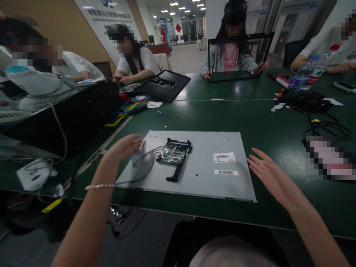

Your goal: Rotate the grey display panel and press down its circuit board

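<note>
A flat grey display panel (203, 185) lies back side up on the green table in front of me. On it rests a green circuit board (172, 155) in a black plastic bracket (178, 172), with grey cables (151, 168) running off to the left. Two white labels, one of them a barcode label (226, 172), are stuck on the panel's right part. My left hand (124, 148) is at the panel's left edge, fingers stretched out and holding nothing. Beside the right edge, my right hand (267, 172) is open too, fingers extended. Whether either hand touches the panel, I cannot tell.
Across the green table (211, 116), a person holds up an empty black frame (236, 78). A black monitor cover (165, 85) lies at the far left, near a large black box (63, 115). Bottles (317, 70), tangled black cables (303, 100) and a phone (330, 157) are on the right.
</note>
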Available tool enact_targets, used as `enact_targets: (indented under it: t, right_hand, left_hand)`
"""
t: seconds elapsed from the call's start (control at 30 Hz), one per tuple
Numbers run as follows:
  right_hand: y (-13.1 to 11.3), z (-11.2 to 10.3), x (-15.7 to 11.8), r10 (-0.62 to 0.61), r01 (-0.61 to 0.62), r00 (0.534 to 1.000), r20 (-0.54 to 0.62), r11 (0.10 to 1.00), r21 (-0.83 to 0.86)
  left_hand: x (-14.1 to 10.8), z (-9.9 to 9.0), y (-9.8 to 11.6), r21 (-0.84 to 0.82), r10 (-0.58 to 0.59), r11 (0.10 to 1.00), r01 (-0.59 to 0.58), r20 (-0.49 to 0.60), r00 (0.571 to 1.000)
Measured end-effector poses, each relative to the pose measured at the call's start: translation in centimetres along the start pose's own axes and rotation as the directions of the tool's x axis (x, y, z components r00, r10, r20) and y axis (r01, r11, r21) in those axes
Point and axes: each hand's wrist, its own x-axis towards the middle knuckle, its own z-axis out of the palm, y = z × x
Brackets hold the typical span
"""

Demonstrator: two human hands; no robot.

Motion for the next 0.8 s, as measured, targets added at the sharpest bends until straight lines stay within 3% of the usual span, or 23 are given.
enact_targets:
  t: [0.47, 0.8]
  right_hand:
    - [0.2, -0.4, 0.1, -0.014, 0.015, 0.999, -0.03, 1.0, 0.026]
    - [0.7, -1.5, -0.1, -0.042, 0.046, 0.991, -0.129, 0.999, 0.024]
  left_hand:
    - [-1.0, 0.6, -0.7, -0.2, 0.0, 0.98, -0.004, -0.016, 1.0]
    - [-1.7, 2.0, -0.9, -0.192, 0.03, 0.981, -0.022, 0.038, 0.999]
